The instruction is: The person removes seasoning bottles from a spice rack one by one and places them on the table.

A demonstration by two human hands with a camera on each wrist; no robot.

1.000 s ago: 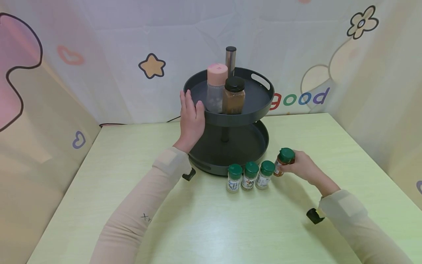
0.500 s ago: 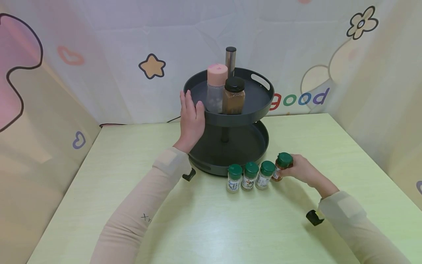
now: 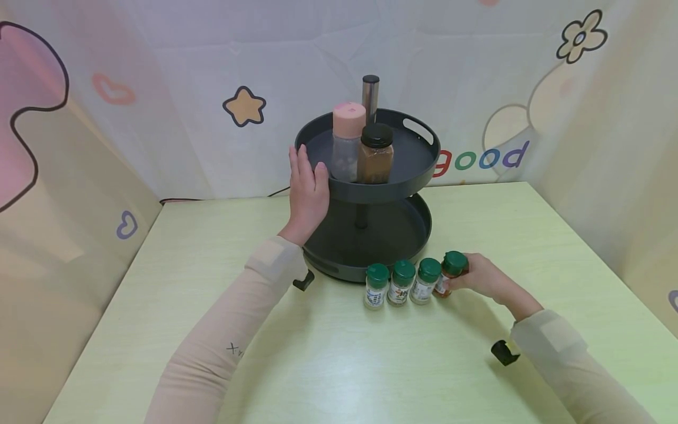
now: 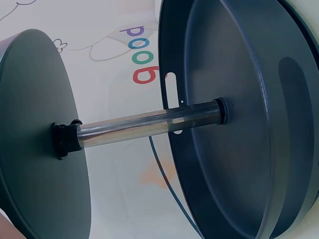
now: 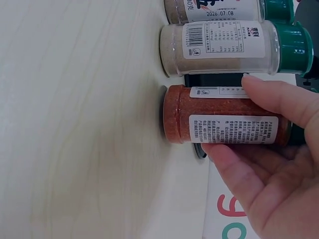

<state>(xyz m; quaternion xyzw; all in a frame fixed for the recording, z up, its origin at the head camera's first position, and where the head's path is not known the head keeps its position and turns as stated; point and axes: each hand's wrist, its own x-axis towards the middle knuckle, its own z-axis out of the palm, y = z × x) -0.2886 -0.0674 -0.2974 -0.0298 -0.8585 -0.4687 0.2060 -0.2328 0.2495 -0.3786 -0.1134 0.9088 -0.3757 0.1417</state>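
My right hand [image 3: 484,275] grips a spice jar of red powder [image 5: 224,115] with a green lid, thumb on one side and fingers on the other. In the right wrist view its base is right at the tabletop. Beside it, three more green-lidded spice jars [image 3: 402,282] of paler powder stand in a row. My left hand [image 3: 309,197] rests with straight fingers against the side of the upper tray [image 3: 381,191] of a dark two-tier rack. On that tray stand a pink-capped bottle [image 3: 346,141] and a black-lidded jar of brown powder [image 3: 376,156].
Behind the row of jars sits the rack's lower tray [image 3: 339,268], joined to the upper one by a metal post [image 4: 149,123]. A patterned curtain [image 3: 212,70] hangs behind the pale table [image 3: 339,365]. A thin dark cable runs along its back edge.
My right hand has brought the red powder jar toward me and slightly left, up beside the end of the row. The left hand and the rack have not moved.
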